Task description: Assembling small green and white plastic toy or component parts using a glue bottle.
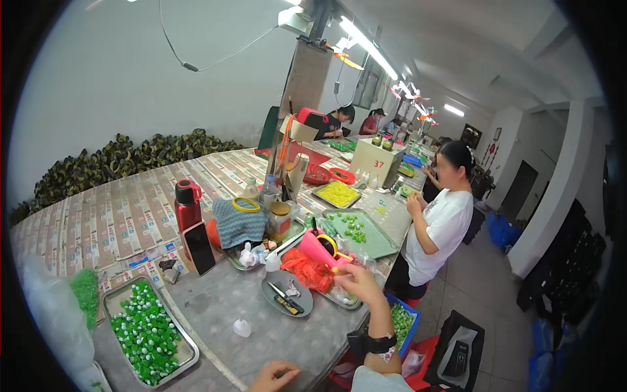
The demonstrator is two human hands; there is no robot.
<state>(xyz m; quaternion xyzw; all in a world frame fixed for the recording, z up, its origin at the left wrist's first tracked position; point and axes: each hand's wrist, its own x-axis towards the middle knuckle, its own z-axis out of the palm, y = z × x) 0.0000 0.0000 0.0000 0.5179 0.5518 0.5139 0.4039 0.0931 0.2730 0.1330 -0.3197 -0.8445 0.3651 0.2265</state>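
Note:
My right hand [359,285] is raised over the table's right side, thumb and fingertips drawn together in a pinch. A tiny yellow spot shows at the fingertips; what it belongs to is unclear. Just beyond are a pink cone-shaped thing [315,248], a yellow-and-black ring [339,243] and a crumpled red plastic bag [305,269]. My left hand [274,377] is low at the table's near edge, fingers loosely bent and apart, holding nothing visible. Between the hands and the bag lie a grey oval plate [266,292] with a cutter knife [287,299] and a small white bottle-like piece [242,328].
A metal tray [189,353] of green and white pieces is at left. A red thermos [188,212] and a phone [198,248] stand upright behind. A green tray [382,245] lies farther back. To the right, a person in white [444,222] works beside a blue crate [413,332].

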